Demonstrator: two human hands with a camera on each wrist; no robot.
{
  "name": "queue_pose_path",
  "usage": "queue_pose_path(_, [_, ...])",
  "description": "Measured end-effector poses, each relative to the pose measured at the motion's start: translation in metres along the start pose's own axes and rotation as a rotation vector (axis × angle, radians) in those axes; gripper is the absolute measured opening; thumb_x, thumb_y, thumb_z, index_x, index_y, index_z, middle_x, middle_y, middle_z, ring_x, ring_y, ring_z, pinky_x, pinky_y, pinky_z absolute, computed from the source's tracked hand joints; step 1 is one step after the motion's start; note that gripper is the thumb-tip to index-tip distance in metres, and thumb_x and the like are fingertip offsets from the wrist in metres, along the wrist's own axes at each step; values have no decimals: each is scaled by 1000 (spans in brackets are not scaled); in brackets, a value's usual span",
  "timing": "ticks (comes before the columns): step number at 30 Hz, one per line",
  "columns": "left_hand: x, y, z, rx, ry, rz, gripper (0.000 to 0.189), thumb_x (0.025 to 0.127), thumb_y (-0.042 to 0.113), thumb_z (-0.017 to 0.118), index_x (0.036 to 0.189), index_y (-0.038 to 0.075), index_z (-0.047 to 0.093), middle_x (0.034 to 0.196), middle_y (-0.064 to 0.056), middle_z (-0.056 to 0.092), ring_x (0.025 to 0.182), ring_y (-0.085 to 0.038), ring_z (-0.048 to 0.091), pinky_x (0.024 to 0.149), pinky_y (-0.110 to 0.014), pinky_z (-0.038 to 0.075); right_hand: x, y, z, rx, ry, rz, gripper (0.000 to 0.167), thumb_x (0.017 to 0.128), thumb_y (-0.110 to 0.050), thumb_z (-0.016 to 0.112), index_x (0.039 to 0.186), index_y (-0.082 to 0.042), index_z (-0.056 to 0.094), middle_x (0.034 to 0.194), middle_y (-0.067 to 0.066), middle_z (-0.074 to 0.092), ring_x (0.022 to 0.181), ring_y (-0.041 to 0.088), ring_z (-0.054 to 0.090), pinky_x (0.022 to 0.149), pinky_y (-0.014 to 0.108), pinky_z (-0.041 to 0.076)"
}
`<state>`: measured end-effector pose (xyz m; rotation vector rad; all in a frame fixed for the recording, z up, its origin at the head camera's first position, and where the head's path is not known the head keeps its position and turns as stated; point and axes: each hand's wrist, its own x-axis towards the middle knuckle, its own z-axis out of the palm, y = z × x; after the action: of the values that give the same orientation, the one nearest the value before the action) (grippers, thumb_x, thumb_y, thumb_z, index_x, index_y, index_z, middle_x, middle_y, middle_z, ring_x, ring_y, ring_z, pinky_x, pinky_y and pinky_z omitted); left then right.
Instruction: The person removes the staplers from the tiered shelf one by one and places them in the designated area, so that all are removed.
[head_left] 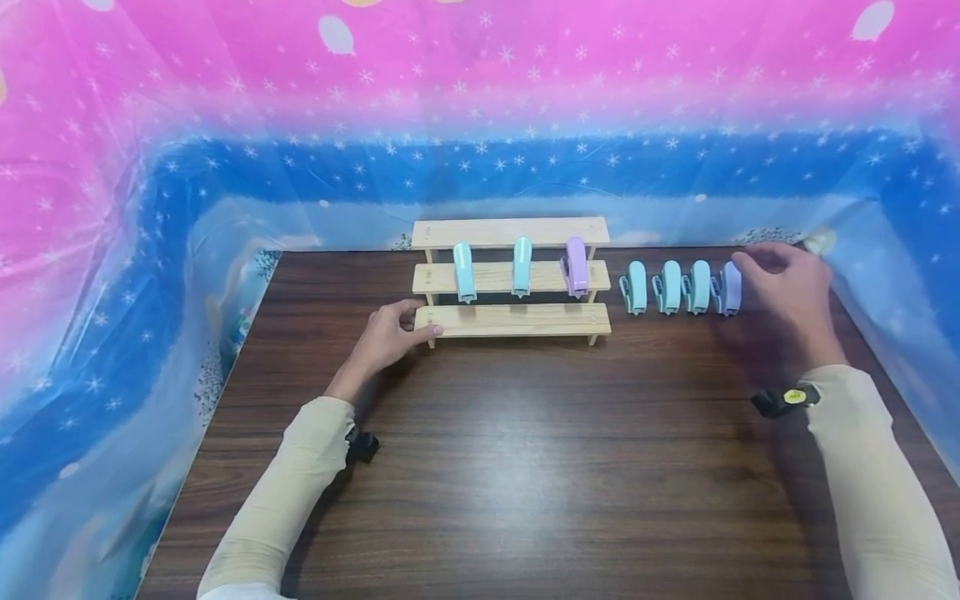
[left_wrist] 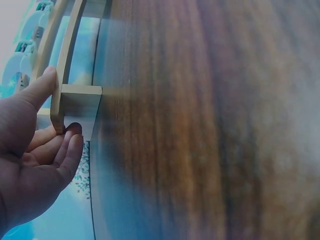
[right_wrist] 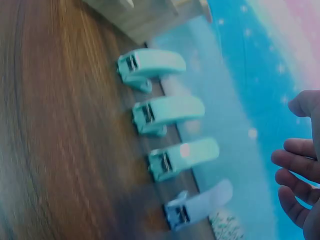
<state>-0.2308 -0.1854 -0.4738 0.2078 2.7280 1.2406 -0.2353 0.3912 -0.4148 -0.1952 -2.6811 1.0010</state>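
Note:
A three-tier wooden display rack [head_left: 517, 320] stands on the table. My left hand [head_left: 393, 333] grips the left end of its lowest step; in the left wrist view, the thumb lies against the step and the fingers curl beneath it. On the middle step stand two pale teal mini staplers [head_left: 522, 267] and a purple mini stapler [head_left: 576, 267]. To the right of the rack, three teal mini staplers [right_wrist: 185, 157] and a bluish-lavender mini stapler [right_wrist: 200, 205] form a row. Beside the lavender one is my right hand [head_left: 791, 287], fingers apart and holding nothing in the right wrist view.
The dark wood-grain table [head_left: 495, 467] extends in front of the rack. A pink and blue snowflake-patterned cloth [head_left: 480, 167] rises behind the table and along its sides. Each wrist carries a black strap [head_left: 780, 402].

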Motion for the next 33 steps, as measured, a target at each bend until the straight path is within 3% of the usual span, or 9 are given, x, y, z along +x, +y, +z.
queue_pose_path(3, [0,-1,0,8,4,3,67,92,39,78,142,0,56,118,-17,71,106,-28,69,88,-44,58,-3,-14,1,31,-13,-16,65,96,-58,63,137,-7,65,138,22,62,127,39,55,105,51,42])
queue_pose_path(5, [0,-1,0,13,7,4,66,92,39,78,142,0,56,118,-17,71,106,-28,69,88,-44,58,-5,-22,2,35,-14,-35,64,95,-57,65,137,-10,66,138,20,62,128,37,55,106,50,42])
queue_pose_path(7, [0,-1,0,16,8,8,66,92,39,77,142,0,56,118,-17,71,107,-28,69,88,-44,58,-6,-29,6,26,-4,-71,60,95,-56,65,135,-11,68,135,18,65,123,32,58,102,42,44])
queue_pose_path(11, [0,-1,-1,17,8,10,67,93,39,77,143,0,56,119,-18,71,108,-29,68,90,-45,57,-9,-43,15,3,20,-170,52,94,-52,68,128,-13,73,123,15,72,93,11,64,77,20,44])
queue_pose_path(13, [0,-1,-1,16,8,11,67,92,40,77,143,0,56,120,-18,71,109,-30,68,91,-45,57,-11,-50,21,6,27,-218,49,94,-49,70,125,-12,74,117,15,74,79,0,59,68,16,42])
queue_pose_path(16, [0,-1,-1,14,4,11,68,92,40,77,143,0,56,121,-18,70,110,-30,68,91,-46,57,-13,-59,30,19,32,-269,47,93,-46,72,123,-11,75,114,14,75,75,-8,56,68,14,41])
queue_pose_path(19, [0,-1,-1,10,3,14,67,92,40,77,143,1,56,120,-17,71,109,-29,68,91,-45,57,-14,-68,40,34,28,-294,45,93,-46,72,122,-11,76,111,12,76,76,-6,57,68,14,42])
queue_pose_path(26, [-1,0,-1,7,1,9,67,92,39,78,143,1,56,121,-17,70,110,-30,68,92,-46,57,-16,-87,65,43,-19,-312,46,93,-48,72,123,-13,76,114,11,75,78,16,63,65,17,44])
queue_pose_path(33, [0,0,-1,9,2,9,67,92,39,78,143,0,56,121,-17,70,110,-29,68,91,-45,57,-19,-101,88,69,-93,-294,54,93,-55,69,126,-13,74,122,12,72,84,24,65,70,35,48])
